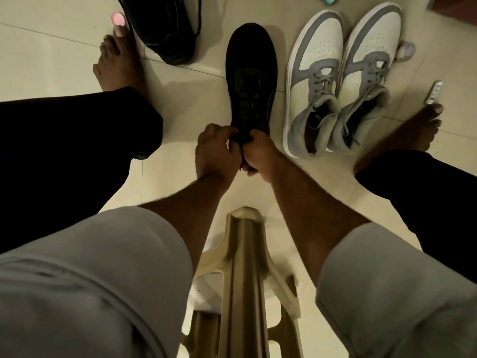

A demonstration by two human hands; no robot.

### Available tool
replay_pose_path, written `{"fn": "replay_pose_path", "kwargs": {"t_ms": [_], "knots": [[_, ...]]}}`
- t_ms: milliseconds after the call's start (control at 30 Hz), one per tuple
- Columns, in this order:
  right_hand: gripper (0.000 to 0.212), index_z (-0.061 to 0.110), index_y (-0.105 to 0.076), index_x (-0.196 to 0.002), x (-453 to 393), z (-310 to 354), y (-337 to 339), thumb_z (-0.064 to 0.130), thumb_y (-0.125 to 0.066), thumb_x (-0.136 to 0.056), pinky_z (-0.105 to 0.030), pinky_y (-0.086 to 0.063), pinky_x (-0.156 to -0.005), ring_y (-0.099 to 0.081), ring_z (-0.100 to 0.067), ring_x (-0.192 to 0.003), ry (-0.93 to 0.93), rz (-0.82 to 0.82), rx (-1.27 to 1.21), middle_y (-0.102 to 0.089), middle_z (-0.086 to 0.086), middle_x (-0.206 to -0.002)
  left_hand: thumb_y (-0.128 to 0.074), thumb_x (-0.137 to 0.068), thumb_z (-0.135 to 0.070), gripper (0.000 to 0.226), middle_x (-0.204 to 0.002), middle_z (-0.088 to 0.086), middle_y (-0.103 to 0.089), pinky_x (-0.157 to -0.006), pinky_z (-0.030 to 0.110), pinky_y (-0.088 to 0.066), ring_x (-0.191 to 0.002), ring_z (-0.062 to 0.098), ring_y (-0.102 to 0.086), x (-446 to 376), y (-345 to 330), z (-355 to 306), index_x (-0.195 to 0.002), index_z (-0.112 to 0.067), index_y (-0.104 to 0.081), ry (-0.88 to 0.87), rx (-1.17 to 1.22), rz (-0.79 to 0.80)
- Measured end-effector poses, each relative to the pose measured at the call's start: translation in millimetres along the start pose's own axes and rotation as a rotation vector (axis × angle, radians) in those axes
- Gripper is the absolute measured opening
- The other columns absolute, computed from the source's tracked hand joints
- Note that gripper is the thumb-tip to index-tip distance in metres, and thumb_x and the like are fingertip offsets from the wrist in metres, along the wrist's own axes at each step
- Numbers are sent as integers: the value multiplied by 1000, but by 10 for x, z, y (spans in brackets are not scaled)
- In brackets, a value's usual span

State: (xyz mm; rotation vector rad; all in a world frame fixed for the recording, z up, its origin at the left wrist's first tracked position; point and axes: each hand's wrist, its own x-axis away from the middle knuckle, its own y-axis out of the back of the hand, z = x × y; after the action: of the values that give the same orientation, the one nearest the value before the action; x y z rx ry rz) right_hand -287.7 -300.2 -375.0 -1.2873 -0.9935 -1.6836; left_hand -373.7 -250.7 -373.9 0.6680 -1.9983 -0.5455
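- left of the black shoe (251,81), a dark pair (165,29) is cut off by the top edge.
- the black shoe lies on the pale tiled floor (51,60), toe pointing away; its laces are lost in the dark upper.
- left hand (213,153) and right hand (258,153) both curl tight round its heel end, hiding it.
- nearer than the shoe, a beige plastic stool (245,267).
- right of the shoe stand grey and white sneakers (335,91).
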Motion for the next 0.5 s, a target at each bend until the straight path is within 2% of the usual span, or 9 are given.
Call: {"fn": "replay_pose_path", "kwargs": {"t_ms": [100, 167, 233, 267, 333, 367, 400, 467, 500], "knots": [[51, 32, -30, -147, 91, -179, 179, 11, -35, -100, -24, -42, -43, -55, -19, -59, 22, 31, 155, -55, -7, -116, -56, -89, -26, 37, -124, 8, -56, -93, 42, -39, -113, 30, -54, 3, 4, -32, -125, -18, -51, 229, -56, -9], [48, 31, -43, -141, 141, -344, 233, 10, -43, -98, -32, -55, -54, -65, -28, -70, 212, -148, 256, -58, -5, -124, -53, -92, -49, 45, -119, 9, -60, -95, 41, -42, -107, 32, -58, -8, -52, 5, -123, -17, -48, 393, -26, 131], [34, 22, -61, -126, 122, -524, 253, 13, -52, -95, -42, -58, -73, -68, -30, -83, 410, -348, 292, -67, -7, -116, -52, -86, -68, 61, -104, 8, -66, -87, 39, -51, -93, 32, -62, -7, -99, 40, -108, -11, -56, 459, 34, 245], [26, 17, -68, -116, 96, -582, 269, 13, -56, -93, -44, -57, -77, -68, -28, -84, 446, -393, 244, -70, -7, -108, -53, -82, -72, 66, -97, 10, -69, -82, 41, -55, -86, 34, -66, 4, -116, 42, -98, -9, -59, 466, 89, 251], [10, 13, -70, -95, 50, -616, 294, 10, -64, -87, -42, -56, -78, -66, -22, -82, 475, -409, 124, -70, -6, -93, -56, -78, -74, 65, -81, 14, -71, -72, 43, -59, -74, 36, -70, 25, -135, -22, -82, -9, -60, 489, 214, 220], [9, 16, -64, -88, 28, -592, 312, 9, -68, -83, -38, -54, -75, -62, -19, -79, 486, -426, 72, -66, -6, -89, -55, -82, -71, 62, -78, 14, -71, -67, 40, -60, -69, 34, -71, 35, -138, -85, -81, -10, -60, 520, 272, 225], [19, 18, -58, -86, -12, -561, 343, 8, -72, -79, -31, -51, -72, -57, -17, -78, 501, -457, 39, -60, -5, -89, -53, -86, -68, 59, -78, 14, -71, -62, 36, -59, -64, 31, -71, 46, -140, -152, -84, -9, -60, 563, 321, 225], [39, 17, -52, -100, -77, -496, 410, 7, -77, -72, -17, -44, -76, -51, -13, -89, 501, -473, 88, -54, -5, -104, -55, -90, -59, 50, -82, 15, -71, -59, 40, -61, -60, 30, -71, 57, -197, -204, -92, -9, -60, 587, 388, 166], [53, 16, -50, -114, -114, -473, 424, 8, -79, -70, -19, -44, -82, -51, -15, -101, 480, -445, 152, -51, -7, -116, -62, -89, -52, 40, -85, 16, -71, -61, 44, -61, -62, 31, -70, 69, -235, -205, -91, -12, -60, 556, 409, 114]]}}
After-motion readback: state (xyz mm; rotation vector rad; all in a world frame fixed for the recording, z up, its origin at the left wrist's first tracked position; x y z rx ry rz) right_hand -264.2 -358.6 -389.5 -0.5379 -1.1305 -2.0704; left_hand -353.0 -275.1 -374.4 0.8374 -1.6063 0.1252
